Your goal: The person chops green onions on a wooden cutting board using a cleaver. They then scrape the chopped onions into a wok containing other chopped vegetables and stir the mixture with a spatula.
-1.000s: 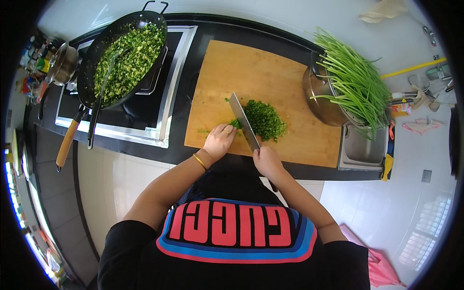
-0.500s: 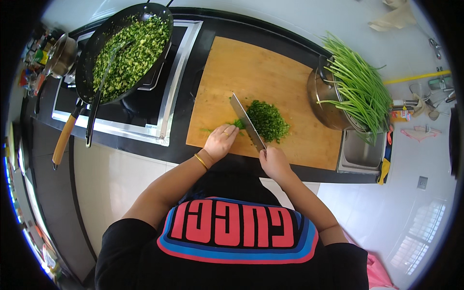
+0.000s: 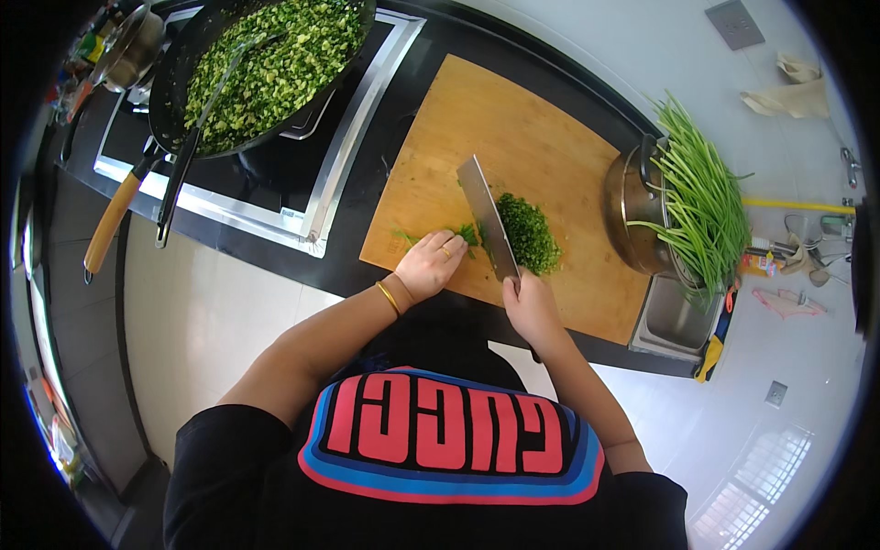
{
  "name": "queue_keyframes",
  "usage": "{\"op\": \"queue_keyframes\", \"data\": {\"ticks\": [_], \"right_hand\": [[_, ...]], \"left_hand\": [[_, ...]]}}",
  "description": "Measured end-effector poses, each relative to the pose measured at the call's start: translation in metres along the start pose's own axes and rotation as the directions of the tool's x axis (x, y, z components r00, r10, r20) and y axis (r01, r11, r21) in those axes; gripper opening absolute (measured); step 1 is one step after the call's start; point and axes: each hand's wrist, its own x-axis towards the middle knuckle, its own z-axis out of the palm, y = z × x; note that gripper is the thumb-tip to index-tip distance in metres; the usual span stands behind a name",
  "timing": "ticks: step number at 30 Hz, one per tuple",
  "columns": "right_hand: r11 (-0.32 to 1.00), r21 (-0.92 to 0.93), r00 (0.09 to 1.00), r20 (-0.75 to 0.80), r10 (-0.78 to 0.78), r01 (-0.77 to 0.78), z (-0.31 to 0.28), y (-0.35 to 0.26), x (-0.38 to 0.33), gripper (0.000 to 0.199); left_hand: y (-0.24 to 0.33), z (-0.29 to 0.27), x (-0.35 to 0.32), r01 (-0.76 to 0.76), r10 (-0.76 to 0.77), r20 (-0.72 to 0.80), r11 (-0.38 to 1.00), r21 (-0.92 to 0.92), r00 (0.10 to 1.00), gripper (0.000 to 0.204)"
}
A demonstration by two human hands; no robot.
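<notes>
My left hand [image 3: 431,265] presses a short bundle of garlic chives [image 3: 468,235] onto the wooden cutting board [image 3: 513,119], fingers bent together over it. Cut ends stick out on both sides of the hand. Beside it, my right hand [image 3: 531,307] grips the handle of a cleaver [image 3: 486,209], most of the handle hidden by the fingers. The blade points away from me and leans slightly left, between the bundle and a heap of finely chopped chives [image 3: 532,238] on its right. Whether the edge touches the board cannot be made out.
At the far left, a wok [image 3: 165,82] of chopped greens with yellow bits sits on the stove, a spatula [image 3: 183,174] in it. To the right stands a steel pot [image 3: 625,211] topped with long uncut chives [image 3: 704,197]. A small sink [image 3: 680,313] lies beyond the board's right corner.
The whole view has turned and shifted, so stove and board sit differently in it. My left hand is now slightly farther from the cleaver blade. Both hands keep their holds.
</notes>
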Motion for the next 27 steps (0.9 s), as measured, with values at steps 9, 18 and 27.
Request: {"op": "queue_keyframes", "data": {"ticks": [9, 18, 27], "right_hand": [[0.985, -0.172, 0.996, 0.079, 0.045, -0.031, 0.009, 0.000, -0.013, 0.021], [0.996, 0.067, 0.996, -0.074, -0.050, 0.055, 0.020, 0.004, 0.022, 0.017], [0.990, -0.141, 0.996, 0.083, 0.023, -0.011, 0.004, 0.003, -0.013, 0.024]], "left_hand": [[0.000, 0.000, -0.001, 0.007, -0.007, -0.006, 1.000, 0.000, 1.000, 0.020], [-0.001, -0.004, 0.001, -0.013, 0.013, 0.004, 1.000, -0.011, 1.000, 0.022], [-0.001, -0.002, -0.002, -0.010, 0.010, -0.009, 1.000, -0.007, 1.000, 0.023]]}}
